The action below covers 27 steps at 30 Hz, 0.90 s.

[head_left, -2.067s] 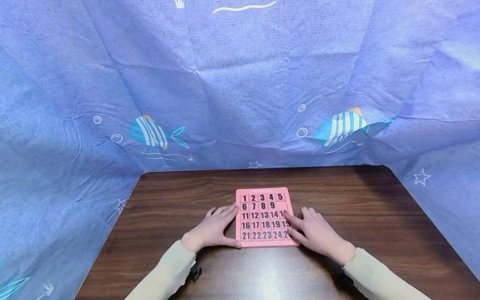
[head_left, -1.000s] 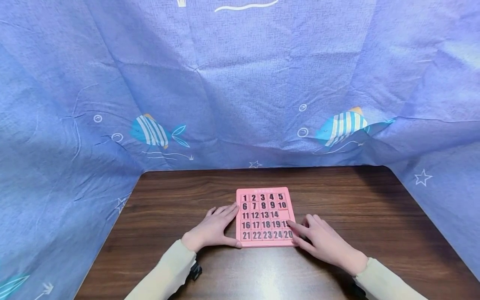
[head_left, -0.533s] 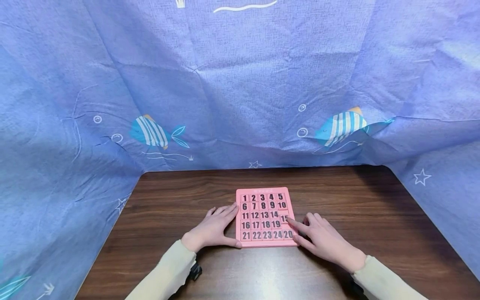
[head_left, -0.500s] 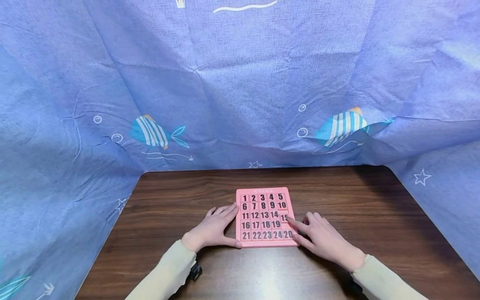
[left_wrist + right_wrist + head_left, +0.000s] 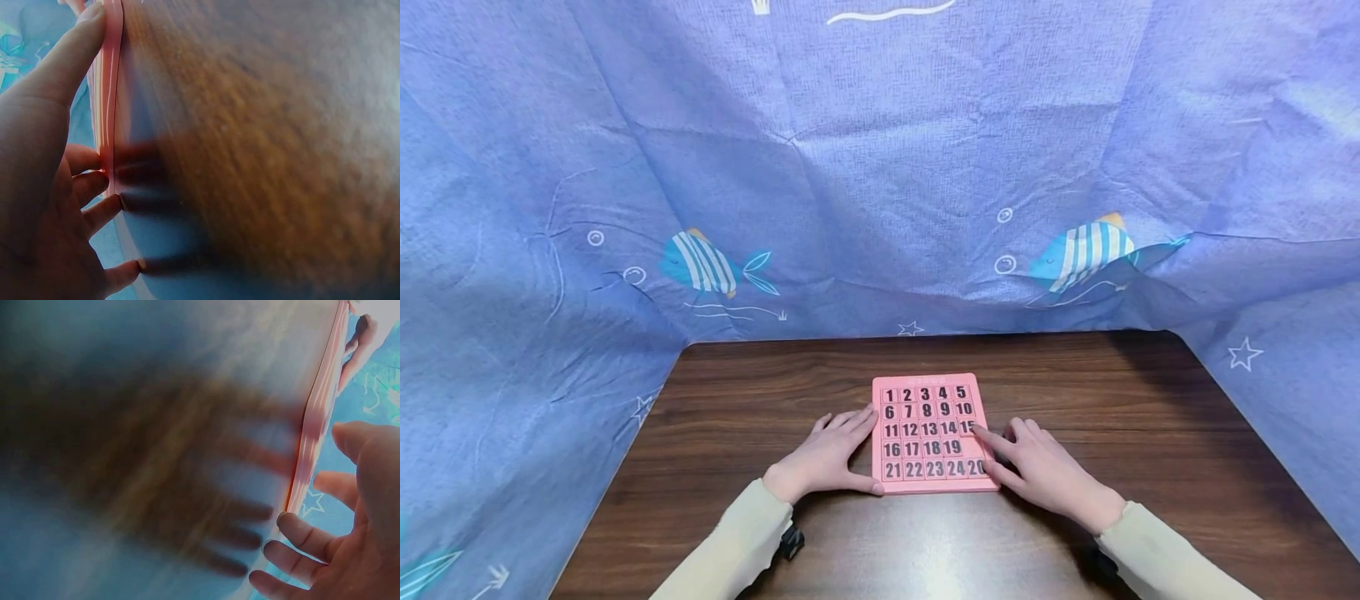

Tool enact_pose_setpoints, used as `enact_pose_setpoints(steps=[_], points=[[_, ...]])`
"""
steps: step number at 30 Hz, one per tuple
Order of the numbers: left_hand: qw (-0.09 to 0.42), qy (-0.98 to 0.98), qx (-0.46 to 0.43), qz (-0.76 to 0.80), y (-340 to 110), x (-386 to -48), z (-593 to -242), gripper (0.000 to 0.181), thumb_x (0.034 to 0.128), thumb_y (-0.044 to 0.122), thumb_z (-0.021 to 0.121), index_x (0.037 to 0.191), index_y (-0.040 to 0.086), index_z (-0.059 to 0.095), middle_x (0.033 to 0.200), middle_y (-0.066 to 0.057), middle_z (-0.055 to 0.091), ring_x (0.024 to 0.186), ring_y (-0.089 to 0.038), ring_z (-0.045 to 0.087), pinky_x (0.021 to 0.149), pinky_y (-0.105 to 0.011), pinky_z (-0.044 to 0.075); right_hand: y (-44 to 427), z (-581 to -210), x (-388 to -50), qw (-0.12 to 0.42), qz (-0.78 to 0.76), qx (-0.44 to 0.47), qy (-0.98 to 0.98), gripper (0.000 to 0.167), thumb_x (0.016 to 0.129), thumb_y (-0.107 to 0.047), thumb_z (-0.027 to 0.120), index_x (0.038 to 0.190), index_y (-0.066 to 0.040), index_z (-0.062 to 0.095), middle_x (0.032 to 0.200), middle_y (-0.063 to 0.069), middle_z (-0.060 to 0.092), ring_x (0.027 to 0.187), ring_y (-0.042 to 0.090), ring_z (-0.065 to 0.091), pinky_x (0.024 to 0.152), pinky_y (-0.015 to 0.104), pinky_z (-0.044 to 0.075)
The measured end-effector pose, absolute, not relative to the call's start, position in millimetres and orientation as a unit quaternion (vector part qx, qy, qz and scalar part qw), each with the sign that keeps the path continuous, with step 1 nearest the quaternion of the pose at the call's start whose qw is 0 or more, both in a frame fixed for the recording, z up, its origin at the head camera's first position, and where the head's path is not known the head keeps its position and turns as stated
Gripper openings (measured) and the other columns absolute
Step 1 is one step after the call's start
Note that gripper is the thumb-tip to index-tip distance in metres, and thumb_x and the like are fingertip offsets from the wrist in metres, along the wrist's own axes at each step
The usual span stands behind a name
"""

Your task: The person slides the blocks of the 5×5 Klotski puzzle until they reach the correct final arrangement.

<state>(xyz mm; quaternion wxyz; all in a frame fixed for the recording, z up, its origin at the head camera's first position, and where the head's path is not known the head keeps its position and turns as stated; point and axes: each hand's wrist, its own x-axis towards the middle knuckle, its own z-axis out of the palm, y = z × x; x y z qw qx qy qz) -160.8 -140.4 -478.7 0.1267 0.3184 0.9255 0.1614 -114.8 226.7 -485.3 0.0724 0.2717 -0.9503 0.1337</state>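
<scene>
A pink number slide puzzle (image 5: 936,487) lies flat on the table, its numbered tiles in rows. My left hand (image 5: 823,458) rests against its left side, thumb at the near left corner and fingers extended along the edge. At the puzzle's right side, my right hand (image 5: 1045,471) touches the 15 tile (image 5: 967,427) with the index fingertip. That tile sits beside 14, below 10. The right thumb is by the 20 tile (image 5: 975,467), partly covering it. A vacant slot lies right of 19. Both wrist views show the puzzle's side edge (image 5: 111,94) next to the fingers.
The dark wood-grain table (image 5: 760,375) reaches back to a blue cloth (image 5: 880,167) printed with fish and stars. The cloth hangs behind the table and along both sides. A black wrist strap (image 5: 791,542) shows below the left sleeve.
The 10 tile went up into the second row. Then the right index finger slid the 15 tile up beside 14, leaving the vacant slot right of 19. The left hand has stayed put.
</scene>
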Motion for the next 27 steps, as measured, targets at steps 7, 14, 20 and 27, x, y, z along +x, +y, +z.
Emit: enact_pose_setpoints(steps=[7, 14, 20, 27], points=[[0.130, 0.925, 0.315, 0.168, -141, -161, -478, 0.116, 0.0800, 0.072, 0.076, 0.166, 0.011, 0.028, 0.172, -0.007, 0.026, 0.155, -0.034, 0.029, 0.121, -0.066, 0.020, 234, -482, -102, 0.075, 0.139, 0.311, -0.937, 0.043, 0.101, -0.040, 0.068, 0.140, -0.024, 0.069, 0.091, -0.012, 0.044, 0.079, 0.007, 0.036, 0.069, 0.026, 0.034], [0.128, 0.925, 0.315, 0.167, -141, -161, -478, 0.116, 0.0800, 0.072, 0.077, 0.166, 0.010, 0.028, 0.172, -0.007, 0.026, 0.155, -0.033, 0.029, 0.121, -0.065, 0.021, 242, -483, -89, 0.120, 0.148, 0.380, -0.905, 0.041, 0.096, -0.036, 0.075, 0.136, -0.027, 0.072, 0.094, -0.015, 0.045, 0.082, 0.002, 0.036, 0.068, 0.023, 0.035], [0.131, 0.924, 0.315, 0.170, -141, -161, -478, 0.115, 0.0805, 0.071, 0.077, 0.166, 0.011, 0.027, 0.172, -0.007, 0.025, 0.155, -0.033, 0.028, 0.121, -0.066, 0.020, 243, -486, -88, 0.131, 0.142, 0.388, -0.901, 0.043, 0.095, -0.033, 0.077, 0.137, -0.028, 0.071, 0.093, -0.016, 0.046, 0.081, 0.001, 0.036, 0.067, 0.023, 0.035], [0.129, 0.925, 0.316, 0.166, -141, -162, -479, 0.116, 0.0806, 0.073, 0.075, 0.166, 0.012, 0.027, 0.172, -0.006, 0.024, 0.155, -0.032, 0.028, 0.121, -0.065, 0.020, 240, -486, -92, 0.137, 0.134, 0.363, -0.912, 0.044, 0.094, -0.033, 0.077, 0.137, -0.026, 0.071, 0.092, -0.014, 0.045, 0.080, 0.003, 0.036, 0.067, 0.024, 0.035]])
